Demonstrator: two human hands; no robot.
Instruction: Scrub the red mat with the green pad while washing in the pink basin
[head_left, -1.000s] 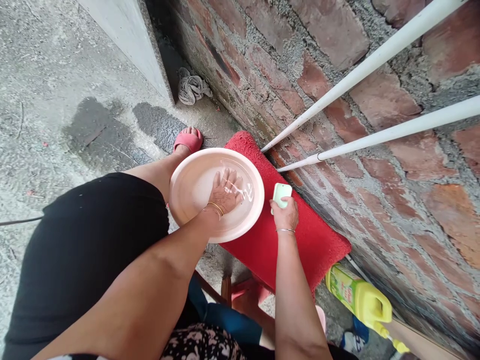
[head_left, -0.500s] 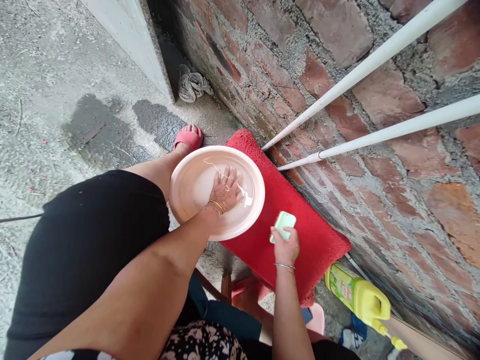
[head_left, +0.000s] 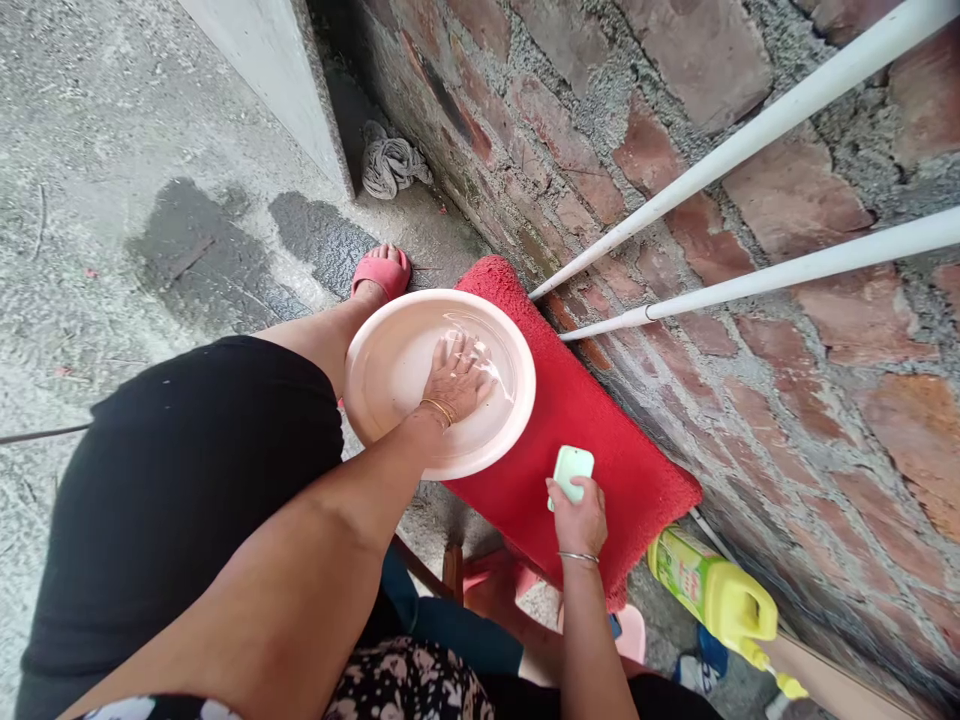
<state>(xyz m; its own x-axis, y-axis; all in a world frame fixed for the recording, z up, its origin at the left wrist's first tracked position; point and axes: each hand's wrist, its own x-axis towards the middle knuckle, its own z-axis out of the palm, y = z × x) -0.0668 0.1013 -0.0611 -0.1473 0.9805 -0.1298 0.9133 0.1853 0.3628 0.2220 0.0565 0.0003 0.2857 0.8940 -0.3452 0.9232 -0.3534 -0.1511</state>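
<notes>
A pale pink basin (head_left: 360,400) of water sits partly over one end of a red plush cloth (head_left: 525,500). My left hand (head_left: 459,378), a gold bangle at its wrist, lies in the water with fingers spread and nothing held. To its right, my right hand (head_left: 583,518) grips a light green scrubbing brush (head_left: 574,468) by its sides, thumb on the near left. The brush is over the red cloth, its smooth back facing up. Its bristle side faces down and is hidden.
Two white pipes (head_left: 675,205) lean along the brick wall (head_left: 675,360). A yellow detergent jug (head_left: 709,590) stands at the lower right beside the cloth. A wooden leg (head_left: 452,572) shows below the cloth. A grey rag bundle (head_left: 391,165) lies on the concrete floor by the wall.
My right hand and the brush have moved a little down and to the right across the cloth. My left hand remains in the basin, while the water's ripples and reflections have shifted.
</notes>
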